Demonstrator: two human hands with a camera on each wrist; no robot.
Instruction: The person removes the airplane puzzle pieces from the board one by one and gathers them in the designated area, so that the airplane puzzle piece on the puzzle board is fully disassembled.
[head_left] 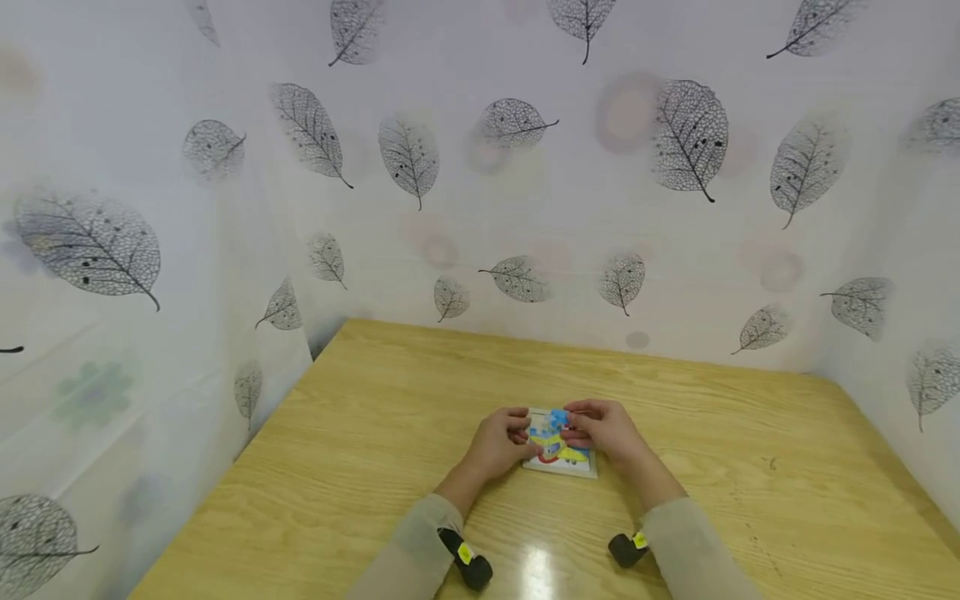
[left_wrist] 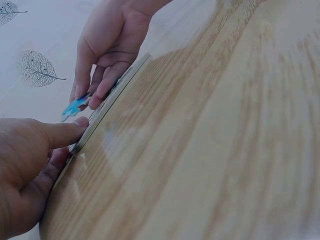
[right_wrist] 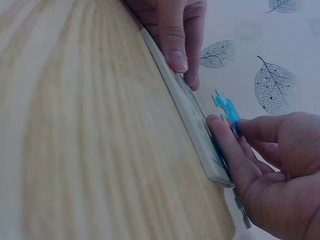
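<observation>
A small framed jigsaw puzzle point(head_left: 560, 470) with a yellow, blue and red picture lies on the wooden table, its upper part partly bare. At its left side my left hand point(head_left: 497, 446) holds the frame, the thumb on top and the other fingers by the edge. My right hand point(head_left: 613, 435) pinches a blue jigsaw piece point(right_wrist: 228, 112) between thumb and fingers, tilted just above the board's right part. The right wrist view also shows a thin notched piece point(right_wrist: 242, 209) edge-on below the right hand; whether the hand touches it I cannot tell.
The light wooden table point(head_left: 337, 467) reaches to a leaf-patterned cloth point(head_left: 465, 225) behind and at both sides. A black wrist camera sits on each sleeve, left camera point(head_left: 472, 570) and right camera point(head_left: 627, 550). Light glares off the tabletop near the front.
</observation>
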